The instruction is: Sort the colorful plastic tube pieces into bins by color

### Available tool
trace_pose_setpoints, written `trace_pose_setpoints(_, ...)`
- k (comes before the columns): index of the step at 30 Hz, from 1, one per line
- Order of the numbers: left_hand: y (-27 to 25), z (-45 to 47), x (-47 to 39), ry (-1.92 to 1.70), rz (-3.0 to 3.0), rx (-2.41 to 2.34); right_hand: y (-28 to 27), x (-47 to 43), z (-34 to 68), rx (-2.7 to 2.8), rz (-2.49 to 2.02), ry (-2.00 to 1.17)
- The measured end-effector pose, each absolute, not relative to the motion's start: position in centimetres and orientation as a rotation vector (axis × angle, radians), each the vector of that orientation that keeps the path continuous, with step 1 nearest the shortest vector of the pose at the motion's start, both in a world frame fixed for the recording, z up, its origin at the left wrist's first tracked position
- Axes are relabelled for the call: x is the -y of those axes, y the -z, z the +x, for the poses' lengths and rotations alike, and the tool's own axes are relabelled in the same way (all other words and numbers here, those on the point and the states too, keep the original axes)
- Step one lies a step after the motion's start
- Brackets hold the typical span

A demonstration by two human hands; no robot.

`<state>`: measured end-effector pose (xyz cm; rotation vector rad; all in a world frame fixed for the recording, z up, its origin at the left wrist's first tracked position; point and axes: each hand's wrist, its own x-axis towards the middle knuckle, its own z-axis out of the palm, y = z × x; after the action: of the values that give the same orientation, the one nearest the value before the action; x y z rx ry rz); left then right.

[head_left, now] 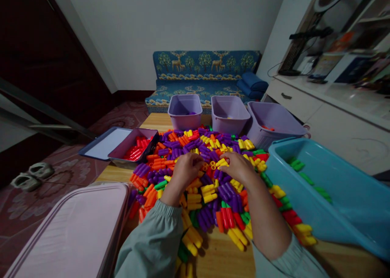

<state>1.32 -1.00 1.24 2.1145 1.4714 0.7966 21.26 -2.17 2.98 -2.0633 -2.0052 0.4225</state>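
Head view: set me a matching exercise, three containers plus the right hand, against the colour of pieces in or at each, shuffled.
1. Right hand
2. Turquoise tub
3. Open box
4. Leftmost lilac bin

A. Red pieces inside
B. Purple inside
C. At a yellow piece
D. Green pieces inside

Pairs: 1-C, 2-D, 3-A, 4-B.

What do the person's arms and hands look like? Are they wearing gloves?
No, the left hand and right hand are bare. The left sleeve and right sleeve are pale grey-green and loose, with gathered cuffs. The right one sits higher up.
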Motion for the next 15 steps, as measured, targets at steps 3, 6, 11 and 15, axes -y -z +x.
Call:
trace_pose_setpoints(3,-1.5,1.4,1.3,-0.714,2.213,-1.376,-3.5,2.2,21.1,1.944,-2.127,-0.394)
trace_pose_setpoints(6,-1.3,1.6,1.4,-0.707,2.304,-1.251,-4.1,2.3,21.1,1.926,-2.16,-0.363)
trace_pose_setpoints(11,-0.3,1.9,1.3,-0.671,2.324,-1.177,-3.9,2.7,20.7,2.044,-2.115,-0.416)
trace_pose_setpoints(15,0.1,2.6,1.3,-0.708,2.298,-1.277,-3.5,2.9,19.5,2.115,-2.063,-0.365)
